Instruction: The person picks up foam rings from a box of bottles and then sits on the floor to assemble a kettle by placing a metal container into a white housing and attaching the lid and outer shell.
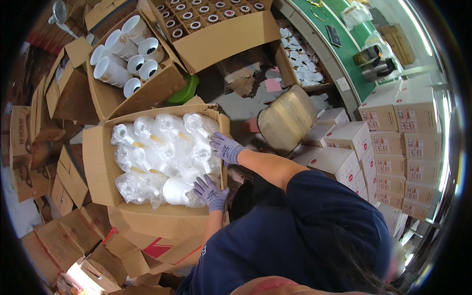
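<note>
I see an open carton (101, 167) at centre-left with bagged cups (164, 147) packed inside it. Both gloved hands rest on the bags at its right side, the left hand (210, 191) near, the right hand (226, 147) farther. Behind it sits a carton of spools (130, 54). Stacked boxes (393, 142) stand at right, the conveyor (344, 44) beyond them.

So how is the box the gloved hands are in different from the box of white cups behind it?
The near box holds white pieces wrapped in clear plastic bags; the cup box holds bare white cups lying on their sides, mouths showing. The near box looks fuller, and both hands reach into it. Both are open brown cardboard.
</note>
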`<state>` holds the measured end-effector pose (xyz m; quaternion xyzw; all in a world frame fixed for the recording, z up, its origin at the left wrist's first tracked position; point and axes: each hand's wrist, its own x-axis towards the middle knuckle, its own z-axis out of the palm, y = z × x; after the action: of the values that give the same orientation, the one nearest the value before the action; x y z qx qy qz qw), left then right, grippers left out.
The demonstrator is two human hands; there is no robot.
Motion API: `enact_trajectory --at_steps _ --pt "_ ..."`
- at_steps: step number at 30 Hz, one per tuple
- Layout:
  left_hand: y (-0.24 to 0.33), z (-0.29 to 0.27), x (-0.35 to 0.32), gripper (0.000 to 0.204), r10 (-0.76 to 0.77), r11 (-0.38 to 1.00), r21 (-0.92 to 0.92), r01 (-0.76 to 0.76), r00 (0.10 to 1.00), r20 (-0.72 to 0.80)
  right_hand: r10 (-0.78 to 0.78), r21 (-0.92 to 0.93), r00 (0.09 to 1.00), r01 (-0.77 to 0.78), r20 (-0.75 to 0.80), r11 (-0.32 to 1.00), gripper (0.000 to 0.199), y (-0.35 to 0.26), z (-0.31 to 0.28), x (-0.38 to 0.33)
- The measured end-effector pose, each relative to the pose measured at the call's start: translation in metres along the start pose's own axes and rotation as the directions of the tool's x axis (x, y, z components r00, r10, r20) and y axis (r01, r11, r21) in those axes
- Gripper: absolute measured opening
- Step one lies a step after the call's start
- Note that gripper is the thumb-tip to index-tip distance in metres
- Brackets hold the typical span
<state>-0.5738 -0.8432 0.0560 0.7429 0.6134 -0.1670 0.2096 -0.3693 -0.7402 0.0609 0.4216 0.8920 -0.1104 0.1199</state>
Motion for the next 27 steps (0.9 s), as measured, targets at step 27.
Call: enact_trajectory --at_steps 27 --pt "0.043 -0.075 0.107 0.089 0.072 0.993 -0.048 -0.109 0.871 -0.485 0.644 0.351 -0.239 -0.676 0.727 -0.647 0.061 0.316 0.197 -0.395"
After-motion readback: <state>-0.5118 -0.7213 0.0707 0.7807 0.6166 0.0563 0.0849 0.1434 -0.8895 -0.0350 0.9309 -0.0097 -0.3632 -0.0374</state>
